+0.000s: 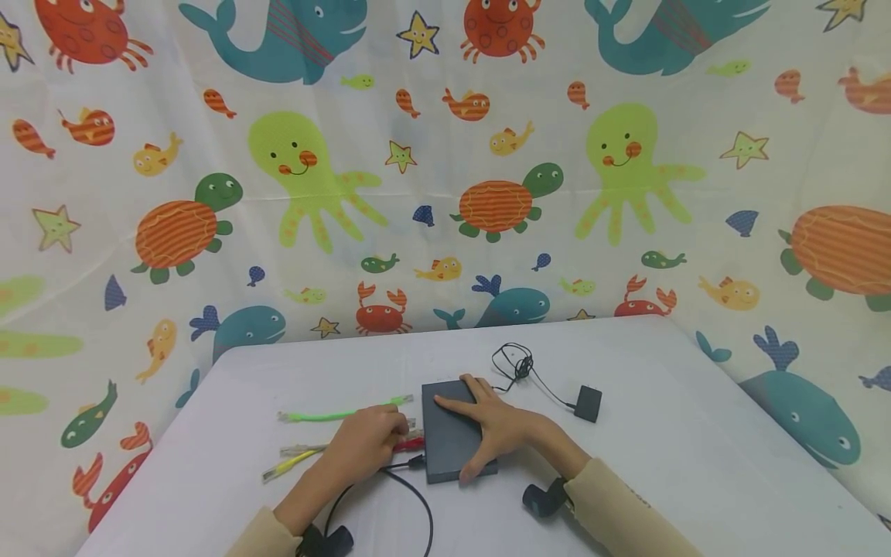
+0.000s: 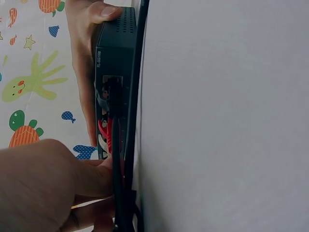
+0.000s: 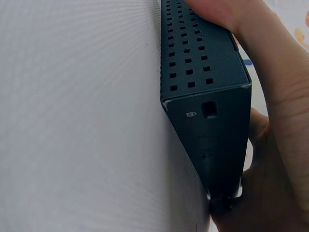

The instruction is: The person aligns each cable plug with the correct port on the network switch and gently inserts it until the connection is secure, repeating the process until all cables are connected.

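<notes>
Black plug [image 1: 416, 462] seated in dark box [image 1: 445, 437], green cable [image 1: 320, 418] yet unplugged
Inward from the far edge of the surface [image 1: 661, 433], the right hand's [image 1: 500, 425] fingers grasp the box; whether the left hand's [image 1: 369, 441] fingers pinch the red cable [image 1: 409, 445], I cannot tell

Curtained work area, sea-animal fabric [image 1: 445, 166], white table [image 1: 647, 433]

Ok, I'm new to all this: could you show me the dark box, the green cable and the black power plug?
Dark box [image 1: 449, 438]: head view, bare part of its top.
Green cable [image 1: 324, 418]: head view, along its length.
Black power plug [image 1: 588, 404]: head view, middle of its body.
</notes>
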### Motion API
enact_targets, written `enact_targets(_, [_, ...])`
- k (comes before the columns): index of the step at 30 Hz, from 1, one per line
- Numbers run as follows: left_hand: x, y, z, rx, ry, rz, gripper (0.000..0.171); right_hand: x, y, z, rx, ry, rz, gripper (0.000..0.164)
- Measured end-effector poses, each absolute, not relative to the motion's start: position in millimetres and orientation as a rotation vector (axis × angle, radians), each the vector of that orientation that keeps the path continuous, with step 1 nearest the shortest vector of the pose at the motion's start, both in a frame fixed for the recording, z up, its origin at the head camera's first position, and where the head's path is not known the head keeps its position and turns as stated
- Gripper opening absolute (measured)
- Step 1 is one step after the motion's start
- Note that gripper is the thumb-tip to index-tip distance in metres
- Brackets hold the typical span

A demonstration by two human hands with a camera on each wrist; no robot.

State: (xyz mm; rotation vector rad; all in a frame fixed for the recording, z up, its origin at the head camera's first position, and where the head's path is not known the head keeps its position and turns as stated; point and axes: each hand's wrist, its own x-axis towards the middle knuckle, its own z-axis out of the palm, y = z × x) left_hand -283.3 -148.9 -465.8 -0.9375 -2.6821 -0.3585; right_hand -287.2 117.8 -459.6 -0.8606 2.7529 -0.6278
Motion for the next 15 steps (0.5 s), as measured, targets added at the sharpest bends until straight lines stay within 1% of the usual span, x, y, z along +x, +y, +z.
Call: enact_targets(15, [-285.1,-148.3,-466.7,-0.924,-2.697,-0.361,0.016,-287.8,118.3,-459.4,-0.856,2.746,-0.627,0.112])
